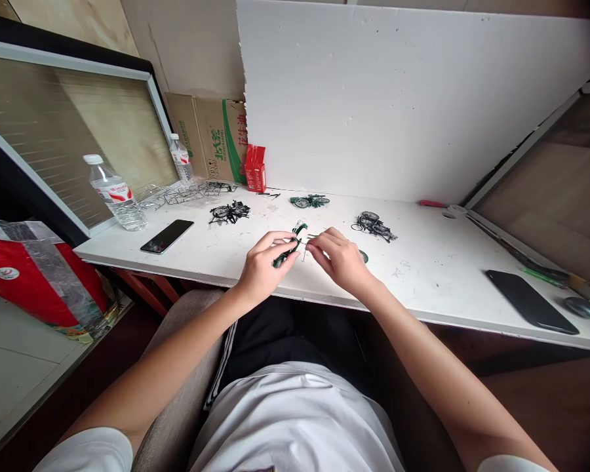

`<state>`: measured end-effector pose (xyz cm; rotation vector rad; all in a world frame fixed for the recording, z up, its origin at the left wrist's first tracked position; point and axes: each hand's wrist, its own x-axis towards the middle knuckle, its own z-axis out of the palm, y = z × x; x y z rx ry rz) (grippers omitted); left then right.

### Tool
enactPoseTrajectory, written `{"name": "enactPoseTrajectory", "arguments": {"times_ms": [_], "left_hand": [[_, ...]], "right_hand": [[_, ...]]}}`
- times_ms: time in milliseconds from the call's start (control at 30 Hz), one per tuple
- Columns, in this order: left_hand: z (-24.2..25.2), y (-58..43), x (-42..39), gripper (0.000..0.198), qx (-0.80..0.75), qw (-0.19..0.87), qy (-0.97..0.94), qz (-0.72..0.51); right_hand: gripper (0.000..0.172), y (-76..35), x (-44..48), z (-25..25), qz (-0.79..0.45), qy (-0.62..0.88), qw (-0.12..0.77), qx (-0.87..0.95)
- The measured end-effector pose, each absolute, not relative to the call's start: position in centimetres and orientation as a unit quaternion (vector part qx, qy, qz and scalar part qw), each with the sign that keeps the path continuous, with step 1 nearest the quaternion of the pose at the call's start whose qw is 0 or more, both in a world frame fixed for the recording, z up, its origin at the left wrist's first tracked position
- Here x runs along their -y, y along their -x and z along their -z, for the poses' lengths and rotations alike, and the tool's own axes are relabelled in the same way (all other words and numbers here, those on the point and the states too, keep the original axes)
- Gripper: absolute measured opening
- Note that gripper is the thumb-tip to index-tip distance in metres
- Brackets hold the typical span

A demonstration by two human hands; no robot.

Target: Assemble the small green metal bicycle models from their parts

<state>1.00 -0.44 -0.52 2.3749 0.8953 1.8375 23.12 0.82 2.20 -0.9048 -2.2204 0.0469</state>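
Note:
My left hand (264, 263) is closed, its thumb and fingers pinching a dark green model bicycle part (299, 229) above the table's front edge. Just to the right, my right hand (337, 257) is closed too, fingertips pressed together on a small thin part whose shape I cannot make out. The two hands' fingertips nearly meet. Half hidden behind my right hand, a small model wheel (363, 256) lies on the table. Farther back is a green model bicycle (309, 201), with a black model bicycle (230, 212) to the left and another black model bicycle (375, 226) to the right.
On the white table (437, 255) lie a smartphone (167, 236), thin black part frames (191, 192), a dark flat device (531, 301) and a mouse (584, 307). Two water bottles (115, 193) stand left. A red box (255, 168) and a carton (211, 137) stand behind, near a white board (398, 98).

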Motion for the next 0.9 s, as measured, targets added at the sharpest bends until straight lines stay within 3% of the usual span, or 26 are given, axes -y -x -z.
{"name": "enactPoseTrajectory", "arguments": {"times_ms": [267,400,500,633,733,900], "left_hand": [[0.8,-0.9,0.4,0.018,-0.29,-0.021,-0.762,-0.579],[0.6,-0.9,0.3,0.019,-0.288,-0.026,-0.765,-0.575],[0.6,-0.9,0.2,0.019,-0.284,-0.026,-0.765,-0.577],[0.7,-0.8,0.1,0.019,-0.283,-0.025,-0.765,-0.578],[0.7,-0.7,0.0,0.019,-0.284,-0.029,-0.763,-0.58],[0.6,-0.8,0.0,0.018,-0.284,-0.032,-0.758,-0.587]], "right_hand": [[0.049,-22.1,-1.1,-1.5,-0.378,0.371,0.409,0.742],[0.047,-21.1,-0.4,-1.7,-0.583,0.342,0.408,0.614],[0.042,-20.5,0.1,-2.0,-0.668,0.329,0.419,0.519],[0.042,-20.5,0.1,-1.9,-0.602,0.357,0.43,0.57],[0.043,-20.7,-0.3,-1.3,-0.458,0.387,0.459,0.655],[0.025,-21.2,-0.4,-1.0,-0.237,0.388,0.507,0.733]]}}
